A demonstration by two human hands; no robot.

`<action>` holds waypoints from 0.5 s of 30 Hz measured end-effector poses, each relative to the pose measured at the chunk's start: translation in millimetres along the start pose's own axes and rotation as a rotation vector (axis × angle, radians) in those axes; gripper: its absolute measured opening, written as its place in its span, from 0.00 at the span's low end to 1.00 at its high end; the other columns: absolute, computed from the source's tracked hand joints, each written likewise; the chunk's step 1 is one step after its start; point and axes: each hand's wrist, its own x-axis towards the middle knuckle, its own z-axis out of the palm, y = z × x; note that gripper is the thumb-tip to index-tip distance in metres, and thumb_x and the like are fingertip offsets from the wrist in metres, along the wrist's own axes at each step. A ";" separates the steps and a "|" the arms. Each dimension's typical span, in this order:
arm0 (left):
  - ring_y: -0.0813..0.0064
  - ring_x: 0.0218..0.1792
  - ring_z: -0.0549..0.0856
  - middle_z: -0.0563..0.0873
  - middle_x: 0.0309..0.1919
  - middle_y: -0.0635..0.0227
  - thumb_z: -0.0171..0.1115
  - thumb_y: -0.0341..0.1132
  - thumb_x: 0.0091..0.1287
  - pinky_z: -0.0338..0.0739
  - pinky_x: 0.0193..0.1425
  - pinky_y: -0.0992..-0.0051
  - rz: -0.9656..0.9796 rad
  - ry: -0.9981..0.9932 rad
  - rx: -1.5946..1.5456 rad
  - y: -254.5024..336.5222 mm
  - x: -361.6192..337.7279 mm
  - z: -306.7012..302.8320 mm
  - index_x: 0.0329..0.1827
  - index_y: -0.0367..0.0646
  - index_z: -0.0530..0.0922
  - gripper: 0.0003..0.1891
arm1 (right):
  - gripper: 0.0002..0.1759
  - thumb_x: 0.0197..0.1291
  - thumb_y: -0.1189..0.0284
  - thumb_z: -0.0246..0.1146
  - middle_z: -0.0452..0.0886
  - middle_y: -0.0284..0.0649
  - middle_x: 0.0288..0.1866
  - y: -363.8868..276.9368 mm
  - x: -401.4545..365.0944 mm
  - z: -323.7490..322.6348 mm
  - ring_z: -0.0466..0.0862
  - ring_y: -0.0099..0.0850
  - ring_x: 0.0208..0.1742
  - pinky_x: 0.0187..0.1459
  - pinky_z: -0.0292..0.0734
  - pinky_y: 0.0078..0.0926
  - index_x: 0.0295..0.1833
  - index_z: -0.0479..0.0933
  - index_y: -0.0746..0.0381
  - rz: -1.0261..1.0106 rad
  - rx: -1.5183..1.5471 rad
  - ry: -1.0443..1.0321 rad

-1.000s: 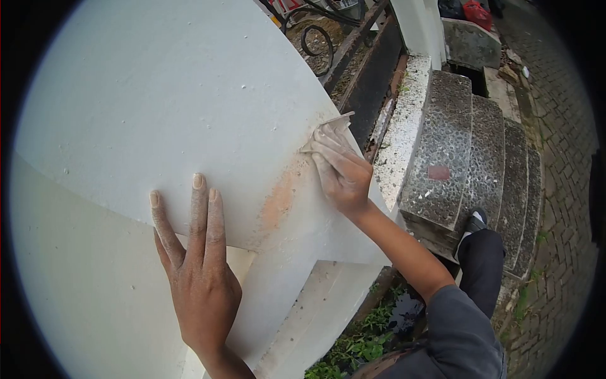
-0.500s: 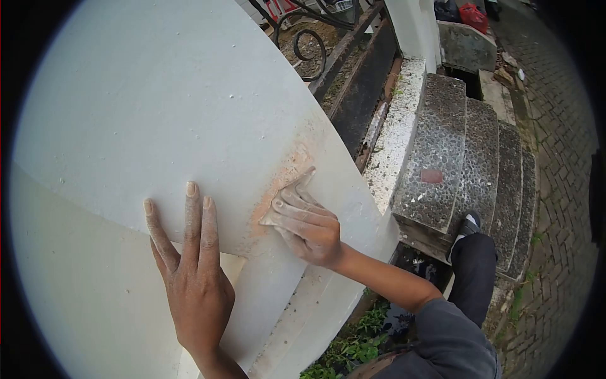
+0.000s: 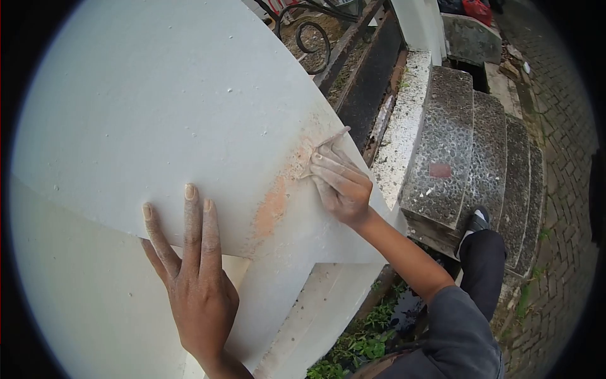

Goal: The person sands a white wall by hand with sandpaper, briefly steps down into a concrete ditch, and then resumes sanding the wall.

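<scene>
My right hand [image 3: 344, 186] presses a dusty, folded piece of sandpaper [image 3: 333, 136] against the white painted wall [image 3: 158, 107]. Its fingers are closed over the sheet, with one thin edge sticking out past them. Just to the left of that hand is a worn patch [image 3: 270, 208] where orange-pink shows through the white paint. My left hand [image 3: 201, 284] rests on the wall with its fingers stretched out, holding nothing. White dust coats the fingers of both hands.
Pebbled steps [image 3: 435, 151] descend on the right toward a paved lane [image 3: 568, 189]; my shoe [image 3: 480, 218] is on them. A dark metal gate [image 3: 366, 88] stands beyond the wall's edge. Green plants [image 3: 360, 344] grow below, and a red bag [image 3: 477, 11] lies at the top.
My right hand has slid up and to the right along the wall with the sandpaper, uncovering more of the orange-pink patch. My left hand has stayed in nearly the same place.
</scene>
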 end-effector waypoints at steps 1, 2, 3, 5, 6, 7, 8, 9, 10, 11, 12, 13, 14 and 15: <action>0.59 0.76 0.48 0.60 0.73 0.87 0.44 0.12 0.51 0.46 0.77 0.47 0.000 -0.009 -0.013 1.1 -0.1 -1.1 0.70 0.64 0.63 0.43 | 0.07 0.51 0.83 0.65 0.84 0.49 0.42 6.8 6.5 0.7 0.84 0.44 0.50 0.59 0.74 0.45 0.38 0.82 0.68 0.185 0.048 0.062; 0.59 0.76 0.48 0.60 0.73 0.87 0.44 0.12 0.51 0.46 0.77 0.47 -0.006 -0.020 -0.029 3.3 0.5 -3.9 0.70 0.64 0.63 0.43 | 0.07 0.51 0.84 0.65 0.84 0.50 0.42 7.5 8.5 -0.5 0.83 0.45 0.50 0.59 0.73 0.45 0.38 0.82 0.69 0.371 0.095 0.117; 0.59 0.76 0.48 0.60 0.72 0.87 0.44 0.12 0.51 0.46 0.77 0.47 -0.011 -0.016 -0.045 5.5 2.5 -5.4 0.70 0.64 0.63 0.43 | 0.07 0.51 0.83 0.64 0.84 0.49 0.42 -8.9 2.7 5.1 0.83 0.44 0.50 0.59 0.73 0.45 0.38 0.82 0.68 0.246 0.043 0.074; 0.59 0.76 0.48 0.60 0.72 0.87 0.44 0.12 0.51 0.46 0.77 0.47 -0.015 -0.023 -0.028 5.4 2.8 -4.5 0.70 0.64 0.63 0.43 | 0.09 0.51 0.82 0.64 0.84 0.45 0.42 -71.3 -23.1 12.1 0.83 0.42 0.51 0.59 0.74 0.42 0.39 0.83 0.66 0.088 0.163 -0.135; 0.59 0.76 0.48 0.60 0.72 0.87 0.45 0.12 0.51 0.46 0.77 0.47 -0.011 -0.029 -0.014 5.3 2.7 -3.7 0.70 0.64 0.63 0.43 | 0.08 0.50 0.82 0.64 0.84 0.45 0.42 -67.9 -23.1 10.2 0.83 0.42 0.51 0.59 0.74 0.42 0.39 0.83 0.66 0.034 0.203 -0.187; 0.59 0.76 0.48 0.60 0.73 0.87 0.45 0.12 0.51 0.46 0.77 0.47 -0.008 -0.025 -0.014 5.7 1.6 -3.1 0.70 0.63 0.63 0.43 | 0.08 0.50 0.82 0.64 0.84 0.45 0.42 -64.5 -26.5 7.2 0.83 0.43 0.51 0.59 0.74 0.41 0.38 0.83 0.66 -0.012 0.245 -0.238; 0.58 0.76 0.48 0.60 0.73 0.87 0.45 0.12 0.51 0.46 0.77 0.47 -0.002 -0.021 -0.011 4.8 0.4 -2.2 0.70 0.63 0.63 0.43 | 0.08 0.50 0.82 0.64 0.84 0.45 0.42 -60.8 -31.2 4.7 0.83 0.43 0.51 0.59 0.74 0.41 0.38 0.82 0.66 -0.058 0.286 -0.285; 0.58 0.76 0.48 0.59 0.73 0.87 0.45 0.12 0.51 0.46 0.77 0.47 0.006 -0.011 -0.007 2.5 1.3 -1.3 0.70 0.63 0.63 0.43 | 0.08 0.51 0.83 0.64 0.84 0.47 0.43 -32.8 -22.6 1.1 0.83 0.43 0.51 0.59 0.74 0.41 0.38 0.82 0.68 0.002 0.146 -0.148; 0.58 0.76 0.48 0.60 0.73 0.87 0.45 0.12 0.51 0.45 0.77 0.46 0.011 -0.011 -0.010 1.8 3.3 -1.6 0.70 0.62 0.63 0.42 | 0.07 0.51 0.83 0.63 0.84 0.48 0.43 -6.1 -11.9 -1.1 0.83 0.44 0.52 0.59 0.73 0.41 0.38 0.82 0.69 0.065 0.005 -0.018; 0.58 0.76 0.48 0.60 0.73 0.87 0.45 0.12 0.51 0.44 0.76 0.45 0.009 -0.017 -0.019 3.5 4.7 -3.0 0.71 0.62 0.63 0.42 | 0.08 0.51 0.83 0.64 0.84 0.48 0.44 -5.4 -10.7 1.1 0.82 0.44 0.53 0.59 0.74 0.42 0.38 0.82 0.68 0.123 -0.017 0.033; 0.58 0.76 0.48 0.60 0.73 0.87 0.46 0.12 0.51 0.43 0.76 0.45 0.002 -0.028 -0.032 5.5 3.2 -4.4 0.71 0.62 0.62 0.42 | 0.08 0.50 0.82 0.65 0.84 0.48 0.44 -8.0 -9.7 3.8 0.81 0.44 0.54 0.58 0.74 0.43 0.38 0.82 0.67 0.180 -0.038 0.075; 0.56 0.76 0.48 0.60 0.73 0.83 0.44 0.12 0.49 0.43 0.76 0.45 0.016 -0.037 -0.011 6.8 2.2 -4.8 0.71 0.58 0.62 0.43 | 0.08 0.50 0.82 0.66 0.84 0.48 0.45 -9.6 -6.1 8.1 0.81 0.44 0.56 0.58 0.74 0.43 0.38 0.82 0.66 0.228 -0.061 0.123; 0.54 0.76 0.48 0.60 0.73 0.79 0.43 0.12 0.46 0.43 0.76 0.45 0.031 -0.038 0.013 8.5 3.2 -4.7 0.71 0.55 0.62 0.44 | 0.11 0.48 0.81 0.66 0.84 0.46 0.46 -38.8 -20.7 12.7 0.80 0.45 0.56 0.59 0.74 0.44 0.40 0.82 0.64 0.159 0.024 0.006; 0.53 0.76 0.48 0.60 0.74 0.75 0.42 0.12 0.43 0.43 0.75 0.45 0.047 -0.040 0.043 9.3 4.3 -4.8 0.72 0.51 0.62 0.46 | 0.14 0.46 0.80 0.66 0.84 0.43 0.47 -72.7 -30.3 12.3 0.81 0.43 0.55 0.60 0.74 0.43 0.42 0.82 0.62 0.054 0.203 -0.147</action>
